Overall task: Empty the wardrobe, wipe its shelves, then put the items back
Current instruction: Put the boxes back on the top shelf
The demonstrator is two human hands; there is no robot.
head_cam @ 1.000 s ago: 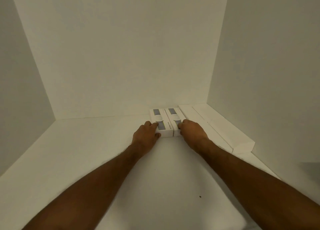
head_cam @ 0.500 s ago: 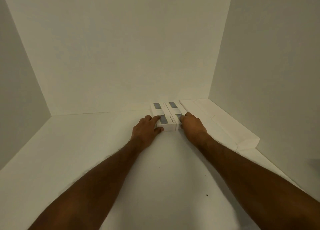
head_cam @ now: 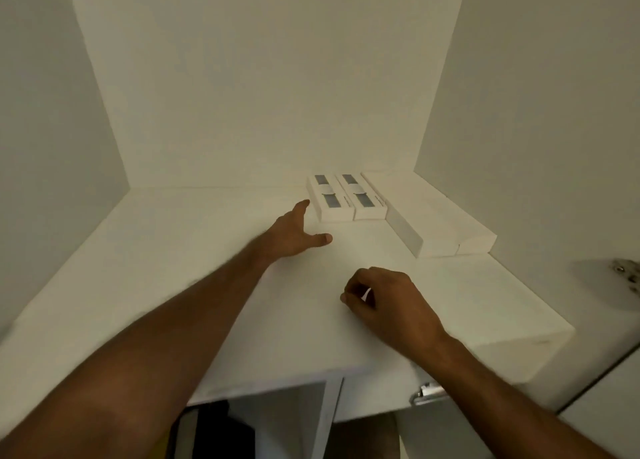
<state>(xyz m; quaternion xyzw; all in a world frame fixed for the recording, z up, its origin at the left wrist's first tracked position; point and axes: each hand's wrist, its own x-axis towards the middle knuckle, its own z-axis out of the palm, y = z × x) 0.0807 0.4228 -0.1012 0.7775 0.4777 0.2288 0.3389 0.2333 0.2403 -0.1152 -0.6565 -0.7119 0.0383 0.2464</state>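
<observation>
White boxes (head_cam: 346,197) at shelf (head_cam: 173,250) 1 o'clock; long boxes (head_cam: 436,216) beside. Left hand (head_cam: 294,233) spread, empty; right hand (head_cam: 388,302) loosely curled, empty.

Wardrobe shelf (head_cam: 207,285) and walls (head_cam: 263,77): smooth, matt white board, seemingly laminate, with a plain flat finish. Two small boxes (head_cam: 346,199) and the longer boxes (head_cam: 440,219) beside them: smooth white card, matt to faintly satin, the small ones bearing grey printed panels. Hinge (head_cam: 627,273) on the right wall and the fitting (head_cam: 427,391) below the shelf edge: bare, dully shining metal
</observation>
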